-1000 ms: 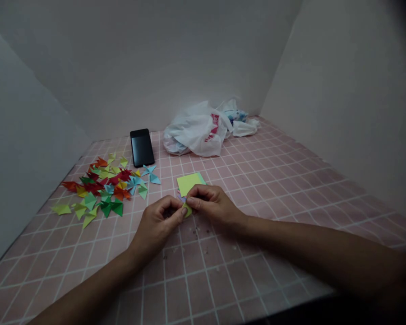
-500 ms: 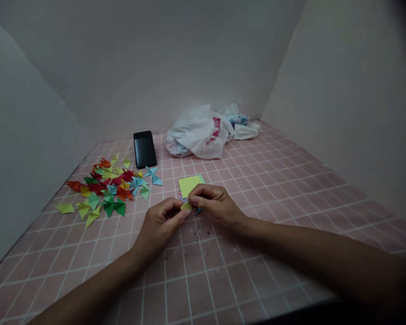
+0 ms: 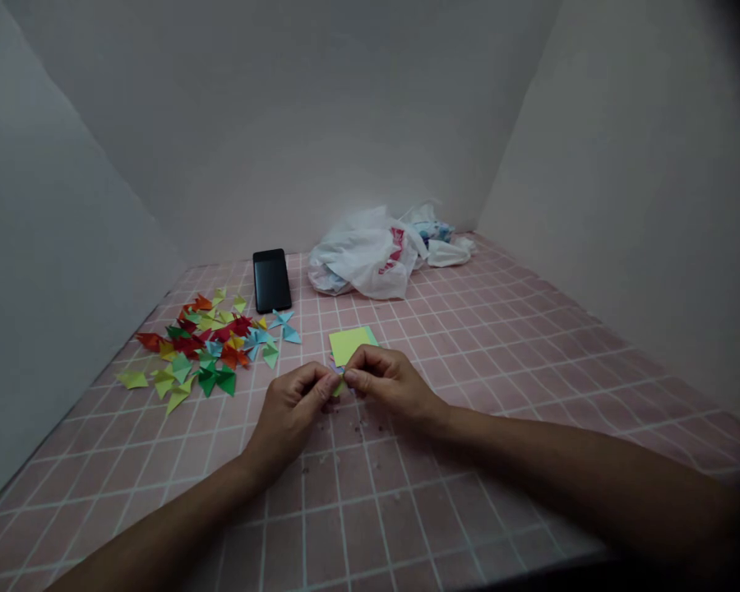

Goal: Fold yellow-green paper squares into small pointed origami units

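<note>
A small folded piece of yellow-green paper (image 3: 339, 388) is pinched between my two hands, mostly covered by the fingers. My left hand (image 3: 297, 403) grips it from the left with thumb and forefinger. From the right, my right hand (image 3: 395, 386) pinches its upper edge, fingertips close to the left ones. Just beyond the hands lies a stack of square paper sheets (image 3: 348, 344), yellow on top with a green edge showing. Part of that stack is hidden behind my right hand.
Many folded paper pieces (image 3: 188, 345) in red, yellow, green and blue spread over the left side. Behind them rests a black phone (image 3: 272, 281). White plastic bags (image 3: 370, 255) lie at the back by the wall. Pink checked cloth (image 3: 499, 370) covers the surface.
The folded paper has tipped downward between my fingers, and less of it shows. My fingertips have drawn closer together. The whole view has shifted slightly.
</note>
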